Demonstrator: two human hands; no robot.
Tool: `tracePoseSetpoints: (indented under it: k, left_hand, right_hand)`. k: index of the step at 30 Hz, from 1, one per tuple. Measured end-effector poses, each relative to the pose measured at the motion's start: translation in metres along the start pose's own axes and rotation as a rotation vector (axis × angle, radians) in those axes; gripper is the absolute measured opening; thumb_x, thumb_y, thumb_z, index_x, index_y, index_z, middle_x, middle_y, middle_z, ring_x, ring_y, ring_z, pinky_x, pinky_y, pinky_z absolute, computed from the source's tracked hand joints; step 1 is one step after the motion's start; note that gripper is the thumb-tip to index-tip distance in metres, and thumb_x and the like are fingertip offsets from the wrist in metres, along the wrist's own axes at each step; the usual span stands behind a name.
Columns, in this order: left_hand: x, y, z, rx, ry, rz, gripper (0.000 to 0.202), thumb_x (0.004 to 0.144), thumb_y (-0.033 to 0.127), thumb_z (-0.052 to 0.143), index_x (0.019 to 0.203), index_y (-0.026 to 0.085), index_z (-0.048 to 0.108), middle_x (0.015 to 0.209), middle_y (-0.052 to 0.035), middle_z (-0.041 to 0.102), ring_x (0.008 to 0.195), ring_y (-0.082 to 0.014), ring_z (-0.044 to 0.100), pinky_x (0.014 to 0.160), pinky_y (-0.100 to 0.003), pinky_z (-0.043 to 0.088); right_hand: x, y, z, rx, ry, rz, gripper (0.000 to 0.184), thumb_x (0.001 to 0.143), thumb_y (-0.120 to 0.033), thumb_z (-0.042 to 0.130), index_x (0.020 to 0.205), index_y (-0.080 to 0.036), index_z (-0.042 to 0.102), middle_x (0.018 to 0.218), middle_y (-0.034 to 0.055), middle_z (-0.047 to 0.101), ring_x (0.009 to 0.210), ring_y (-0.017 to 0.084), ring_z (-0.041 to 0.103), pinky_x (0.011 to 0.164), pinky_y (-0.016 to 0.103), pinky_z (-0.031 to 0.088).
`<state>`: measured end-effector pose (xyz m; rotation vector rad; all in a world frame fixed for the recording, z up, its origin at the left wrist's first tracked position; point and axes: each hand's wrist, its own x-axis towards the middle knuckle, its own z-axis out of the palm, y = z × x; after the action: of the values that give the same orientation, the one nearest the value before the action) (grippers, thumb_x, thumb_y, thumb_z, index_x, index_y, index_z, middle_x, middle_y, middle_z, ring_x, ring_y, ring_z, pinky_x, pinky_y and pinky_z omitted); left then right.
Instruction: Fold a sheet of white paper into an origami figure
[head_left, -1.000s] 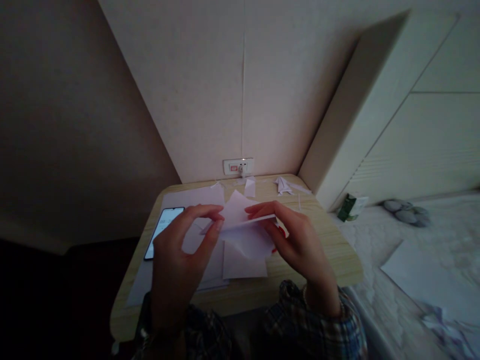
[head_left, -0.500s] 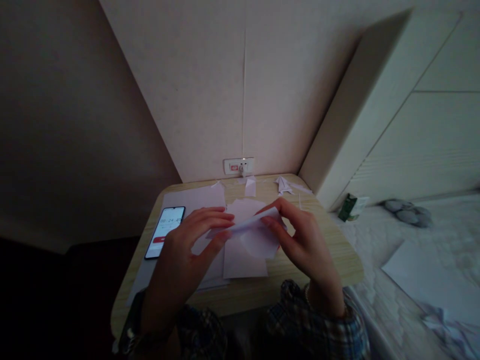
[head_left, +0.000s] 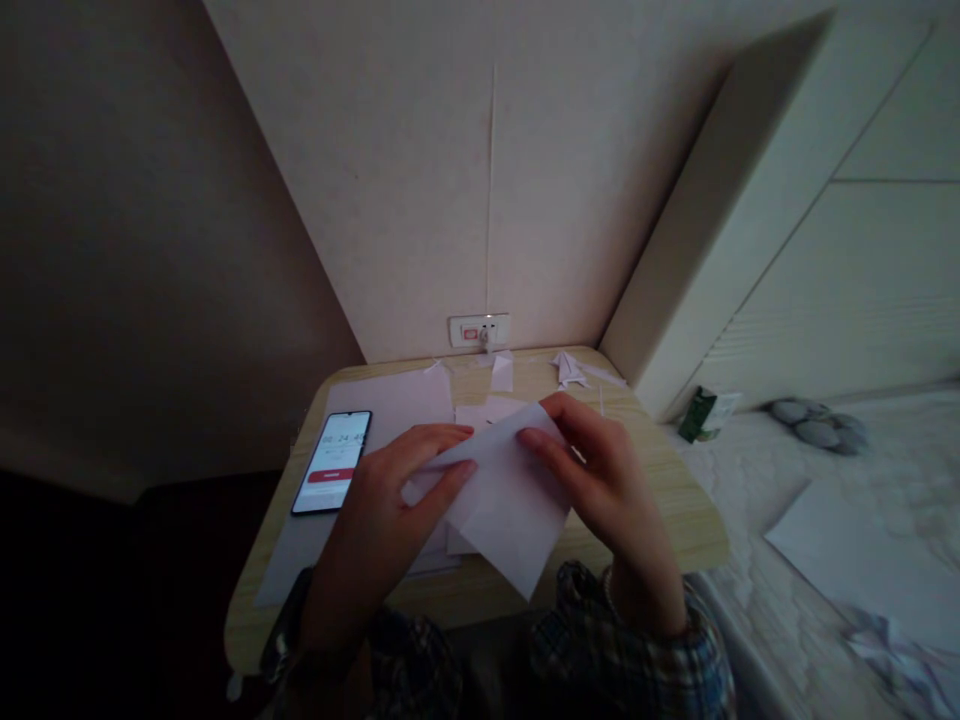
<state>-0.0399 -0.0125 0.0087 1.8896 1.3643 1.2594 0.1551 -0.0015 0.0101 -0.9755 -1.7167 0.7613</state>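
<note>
Pinching a folded white paper (head_left: 510, 505) at centre frame, my left hand (head_left: 390, 510) nips its left edge between thumb and fingers and my right hand (head_left: 611, 490) nips its top right corner, just above the wooden table (head_left: 667, 510). It seems feather-light, limp and easily creased, best held by edges and corners. Dim light hides the phone (head_left: 334, 462) screen's text at left and the paper's fold lines.

The phone (head_left: 332, 461) lies left on the table (head_left: 660, 500); paper scraps (head_left: 570, 369), seemingly folded, lie behind by the wall socket (head_left: 478, 330).
</note>
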Motion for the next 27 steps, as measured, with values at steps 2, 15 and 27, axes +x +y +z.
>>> tracePoseSetpoints:
  k: [2, 15, 27]
  left_hand:
    - [0.0, -0.001, 0.0, -0.014, 0.1, -0.12, 0.019, 0.073, 0.039, 0.072, 0.08, 0.024, 0.079, 0.086, -0.0061, 0.08, 0.082, -0.0287, 0.073, 0.084, -0.041, 0.057]
    - [-0.002, 0.001, -0.001, -0.098, 0.25, -0.196, 0.01, 0.074, 0.032, 0.073, 0.07, 0.023, 0.075, 0.063, 0.0026, 0.07, 0.054, -0.0152, 0.06, 0.047, -0.023, 0.044]
    - [-0.001, -0.009, 0.002, -0.337, 0.563, -0.132, 0.026, 0.074, 0.025, 0.079, 0.1, 0.026, 0.073, 0.091, 0.0003, 0.076, 0.071, -0.0147, 0.07, 0.053, -0.019, 0.053]
  right_hand:
    - [0.001, 0.003, -0.001, 0.076, 0.019, 0.048, 0.006, 0.092, -0.026, 0.061, 0.087, -0.023, 0.061, 0.078, -0.0018, 0.067, 0.071, 0.013, 0.062, 0.06, 0.024, 0.045]
    - [0.003, 0.013, -0.005, 0.28, 0.073, 0.065, 0.023, 0.084, -0.017, 0.072, 0.1, -0.027, 0.06, 0.074, -0.0065, 0.064, 0.067, 0.01, 0.061, 0.059, 0.021, 0.048]
    - [0.0, 0.007, -0.006, 0.357, -0.053, 0.088, 0.015, 0.085, -0.018, 0.07, 0.088, -0.023, 0.056, 0.074, -0.0056, 0.062, 0.061, 0.008, 0.061, 0.051, 0.018, 0.046]
